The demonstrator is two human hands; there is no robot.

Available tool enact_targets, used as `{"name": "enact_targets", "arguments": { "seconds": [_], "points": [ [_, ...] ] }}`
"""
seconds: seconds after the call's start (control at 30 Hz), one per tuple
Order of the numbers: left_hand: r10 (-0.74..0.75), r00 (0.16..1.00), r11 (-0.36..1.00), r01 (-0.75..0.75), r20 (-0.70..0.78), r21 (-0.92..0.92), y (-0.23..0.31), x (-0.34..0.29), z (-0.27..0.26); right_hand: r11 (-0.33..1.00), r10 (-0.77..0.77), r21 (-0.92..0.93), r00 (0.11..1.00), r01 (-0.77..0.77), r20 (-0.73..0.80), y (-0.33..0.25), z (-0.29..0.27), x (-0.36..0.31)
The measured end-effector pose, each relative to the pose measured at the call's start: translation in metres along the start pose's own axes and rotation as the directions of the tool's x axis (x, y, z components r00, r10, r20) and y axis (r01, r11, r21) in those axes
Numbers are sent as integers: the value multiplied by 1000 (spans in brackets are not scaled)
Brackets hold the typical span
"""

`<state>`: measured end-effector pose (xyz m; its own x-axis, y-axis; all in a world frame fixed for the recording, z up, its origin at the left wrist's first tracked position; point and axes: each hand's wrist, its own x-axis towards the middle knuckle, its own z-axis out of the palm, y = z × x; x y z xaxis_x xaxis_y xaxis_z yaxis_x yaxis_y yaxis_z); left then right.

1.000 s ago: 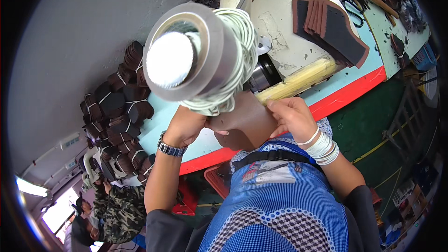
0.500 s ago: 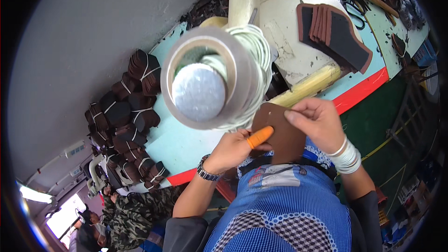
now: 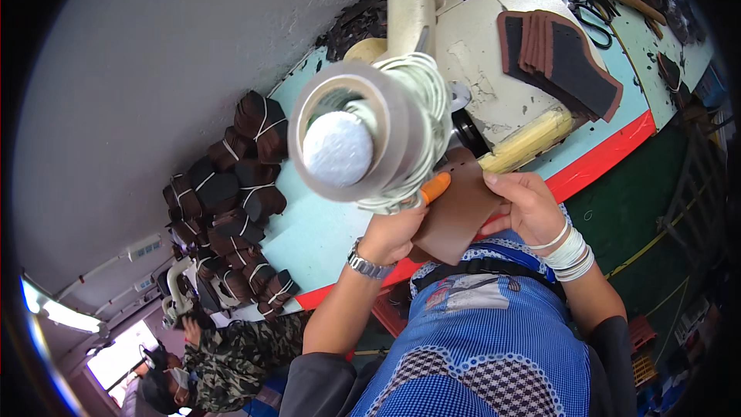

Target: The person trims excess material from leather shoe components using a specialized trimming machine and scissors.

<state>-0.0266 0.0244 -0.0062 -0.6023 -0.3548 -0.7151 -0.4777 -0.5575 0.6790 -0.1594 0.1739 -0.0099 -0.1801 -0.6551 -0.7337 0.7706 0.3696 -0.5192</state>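
Note:
Between my hands is a flat brown leather piece (image 3: 460,216), tilted, with small marks near its upper edge. My left hand (image 3: 395,233) grips its left side, an orange finger cot on the thumb pressing the face. The fingers behind the leather are hidden. My right hand (image 3: 531,205) pinches the right edge between thumb and fingers; white bands circle that wrist. The leather's top end is against a pale machine (image 3: 475,54), beside its yellowish front bar (image 3: 529,141). A stack of dark leather pieces with brown edges (image 3: 559,58) lies fanned on the machine's top.
A roll-like part (image 3: 340,135) with looped white cord (image 3: 429,108) stands close above my left hand. Tied bundles of dark pieces (image 3: 224,185) line the table's (image 3: 312,243) left side. Scissors (image 3: 594,19) lie at the far right. Another person (image 3: 239,355) sits at lower left.
The leather piece has turned and moved up toward the machine's bar. My right hand has slid lower along its edge. At lower left, the other person's hand has shifted.

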Motion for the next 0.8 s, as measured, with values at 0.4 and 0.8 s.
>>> {"name": "enact_targets", "arguments": {
  "seconds": [0.4,0.8],
  "points": [
    [249,948,365,-280,196,888,25,8,-39,744,-612,-519,740,421,-278,-13,4,6],
    [388,920,287,-76,-44,955,-54,-47,-63,87,-731,-822,596,563,331,35,-17,-23]
  ]
}}
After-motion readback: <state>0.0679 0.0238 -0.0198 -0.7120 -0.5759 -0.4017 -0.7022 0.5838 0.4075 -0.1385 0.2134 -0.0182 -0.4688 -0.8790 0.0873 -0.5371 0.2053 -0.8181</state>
